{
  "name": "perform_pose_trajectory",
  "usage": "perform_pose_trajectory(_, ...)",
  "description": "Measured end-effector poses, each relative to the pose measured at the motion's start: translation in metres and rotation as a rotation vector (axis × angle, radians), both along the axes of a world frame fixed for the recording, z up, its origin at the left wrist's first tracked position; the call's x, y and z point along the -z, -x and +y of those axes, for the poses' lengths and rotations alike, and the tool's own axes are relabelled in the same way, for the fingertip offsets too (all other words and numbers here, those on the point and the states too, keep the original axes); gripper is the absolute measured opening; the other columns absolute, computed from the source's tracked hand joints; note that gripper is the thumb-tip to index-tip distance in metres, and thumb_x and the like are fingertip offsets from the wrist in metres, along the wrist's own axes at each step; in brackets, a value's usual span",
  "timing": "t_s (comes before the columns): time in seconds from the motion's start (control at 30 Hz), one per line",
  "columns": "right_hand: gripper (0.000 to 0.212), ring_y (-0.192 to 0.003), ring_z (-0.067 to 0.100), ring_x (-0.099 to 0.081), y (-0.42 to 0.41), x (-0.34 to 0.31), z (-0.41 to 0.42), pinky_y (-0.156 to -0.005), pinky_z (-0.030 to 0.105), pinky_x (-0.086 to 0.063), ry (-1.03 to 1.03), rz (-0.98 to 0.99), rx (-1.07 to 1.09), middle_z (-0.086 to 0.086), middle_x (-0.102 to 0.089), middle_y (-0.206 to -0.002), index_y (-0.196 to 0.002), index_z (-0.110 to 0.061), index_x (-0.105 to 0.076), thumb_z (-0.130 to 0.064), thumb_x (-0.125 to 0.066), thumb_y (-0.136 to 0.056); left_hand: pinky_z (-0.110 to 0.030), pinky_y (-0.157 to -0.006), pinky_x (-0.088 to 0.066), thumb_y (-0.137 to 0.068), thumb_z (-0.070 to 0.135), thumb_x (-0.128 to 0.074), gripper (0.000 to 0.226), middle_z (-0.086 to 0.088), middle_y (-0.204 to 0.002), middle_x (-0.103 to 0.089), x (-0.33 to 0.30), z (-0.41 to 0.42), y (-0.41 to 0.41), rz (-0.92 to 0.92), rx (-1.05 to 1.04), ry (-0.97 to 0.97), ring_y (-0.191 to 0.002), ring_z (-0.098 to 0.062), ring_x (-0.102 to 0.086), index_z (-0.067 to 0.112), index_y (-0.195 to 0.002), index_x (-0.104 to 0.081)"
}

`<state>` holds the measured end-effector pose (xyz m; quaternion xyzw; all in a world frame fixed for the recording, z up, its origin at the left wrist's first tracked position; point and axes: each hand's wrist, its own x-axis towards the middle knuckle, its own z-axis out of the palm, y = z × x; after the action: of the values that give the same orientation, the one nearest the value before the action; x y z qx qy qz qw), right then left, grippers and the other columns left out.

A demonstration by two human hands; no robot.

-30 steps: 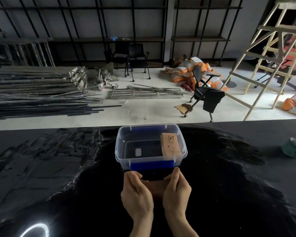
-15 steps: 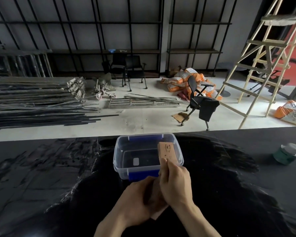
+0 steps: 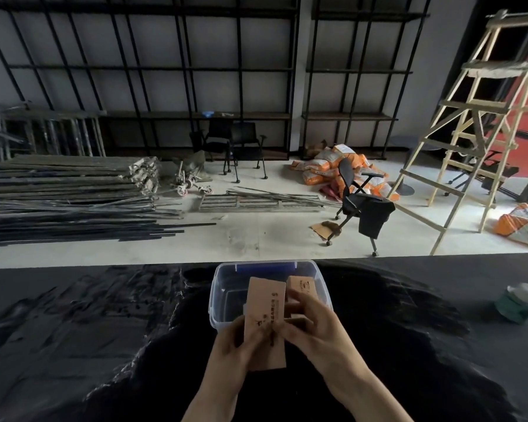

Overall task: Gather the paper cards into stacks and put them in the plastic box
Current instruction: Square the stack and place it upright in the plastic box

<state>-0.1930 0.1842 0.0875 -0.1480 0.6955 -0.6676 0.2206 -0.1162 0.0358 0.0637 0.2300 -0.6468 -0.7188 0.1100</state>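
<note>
A stack of tan cards [image 3: 264,322] with dark print stands tilted at the near rim of the box [image 3: 223,277]. The box is clear plastic with blue clips, open, on the black table. Another tan stack [image 3: 301,286] lies inside, at its right side.

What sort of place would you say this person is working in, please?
Probably a workshop or storeroom under fit-out: metal bars stacked on the floor, a wooden ladder, bare black shelving along the wall and orange sacks heaped beside it.

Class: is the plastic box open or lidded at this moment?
Open. The box has no lid on; its rim is bare, and a card stack shows inside it.
</note>
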Motion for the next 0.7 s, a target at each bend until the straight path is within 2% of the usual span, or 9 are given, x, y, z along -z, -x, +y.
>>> perform_pose_trajectory(0.07,0.047,-0.108,0.02,-0.076,-0.002,-0.002,-0.003,-0.093,0.038,-0.064,0.008,0.016,-0.015,0.005,-0.081,-0.111,-0.129,-0.025,-0.068,-0.001,-0.078,-0.09,-0.038,-0.088,-0.057,-0.072,0.036,-0.078,0.044,-0.011,-0.106,-0.082,-0.002,-0.003,0.001,-0.017,0.033,-0.033,-0.1,-0.024,-0.077,0.015,-0.11,-0.079)
perform_pose_trajectory(0.17,0.045,-0.103,0.029,-0.078,-0.001,0.0,-0.005,-0.091,0.045,-0.064,0.077,-0.088,0.012,0.014,-0.082,-0.106,-0.125,-0.019,-0.072,0.006,-0.077,-0.088,-0.041,-0.095,-0.057,-0.087,0.029,-0.078,0.028,-0.007,-0.106,-0.082,-0.009,-0.009,-0.001,-0.064,0.094,-0.093,-0.103,-0.024,-0.077,0.017,-0.112,-0.079)
perform_pose_trajectory(0.27,0.041,-0.094,0.026,-0.081,-0.001,0.003,-0.014,-0.082,0.039,-0.065,0.074,-0.157,0.048,0.01,-0.084,-0.097,-0.119,-0.02,-0.074,0.006,-0.077,-0.087,-0.046,-0.098,-0.058,-0.089,0.028,-0.076,0.026,-0.006,-0.105,-0.082,-0.011,-0.016,-0.001,-0.11,0.045,-0.084,-0.103,-0.025,-0.076,0.017,-0.111,-0.077)
perform_pose_trajectory(0.33,0.035,-0.093,0.018,-0.08,-0.004,0.003,-0.024,-0.079,0.031,-0.065,0.035,-0.12,0.038,0.002,-0.084,-0.096,-0.119,-0.024,-0.074,-0.003,-0.076,-0.092,-0.048,-0.098,-0.059,-0.086,0.026,-0.079,0.028,-0.005,-0.102,-0.082,-0.011,-0.021,0.0,-0.123,-0.021,-0.039,-0.101,-0.025,-0.077,0.015,-0.112,-0.076)
perform_pose_trajectory(0.43,0.032,-0.103,0.009,-0.074,0.0,0.01,-0.034,-0.084,0.023,-0.061,-0.178,0.207,0.068,-0.003,-0.079,-0.114,-0.13,-0.029,-0.065,-0.022,-0.069,-0.099,-0.04,-0.08,-0.061,-0.087,0.021,-0.079,0.025,-0.008,-0.094,-0.083,-0.014,-0.032,-0.001,-0.113,-0.149,-0.097,-0.092,-0.027,-0.078,0.01,-0.109,-0.076)
perform_pose_trajectory(0.47,0.036,-0.114,0.006,-0.067,0.003,0.013,-0.033,-0.094,0.024,-0.058,-0.33,0.403,0.067,-0.008,-0.071,-0.129,-0.135,-0.032,-0.06,-0.027,-0.067,-0.101,-0.037,-0.074,-0.059,-0.087,0.023,-0.079,0.023,-0.008,-0.092,-0.083,-0.015,-0.037,-0.003,-0.117,-0.183,-0.11,-0.089,-0.026,-0.077,0.012,-0.107,-0.076)
perform_pose_trajectory(0.53,0.05,-0.139,0.01,-0.046,0.01,0.021,-0.032,-0.118,0.034,-0.039,-0.628,0.687,-0.066,-0.019,-0.05,-0.147,-0.15,-0.032,-0.048,-0.035,-0.061,-0.102,-0.033,-0.067,-0.055,-0.088,0.024,-0.078,0.021,-0.011,-0.092,-0.082,-0.02,-0.042,-0.007,-0.114,-0.225,-0.119,-0.085,-0.024,-0.074,0.012,-0.105,-0.076)
perform_pose_trajectory(0.6,0.061,-0.15,0.016,-0.033,0.014,0.03,-0.032,-0.128,0.04,-0.022,-0.819,0.785,-0.222,-0.013,-0.044,-0.158,-0.159,-0.03,-0.037,-0.043,-0.055,-0.102,-0.033,-0.065,-0.054,-0.09,0.024,-0.076,0.02,-0.013,-0.093,-0.08,-0.021,-0.044,-0.01,-0.111,-0.233,-0.132,-0.084,-0.024,-0.073,0.011,-0.105,-0.075)
perform_pose_trajectory(0.7,0.063,-0.148,0.02,-0.036,0.013,0.04,-0.034,-0.13,0.043,-0.016,-0.967,0.823,-0.313,-0.006,-0.047,-0.158,-0.159,-0.028,-0.035,-0.049,-0.05,-0.102,-0.033,-0.064,-0.054,-0.09,0.023,-0.076,0.013,-0.009,-0.082,-0.08,-0.026,-0.041,-0.012,-0.109,-0.246,-0.131,-0.079,-0.023,-0.072,0.013,-0.098,-0.076)
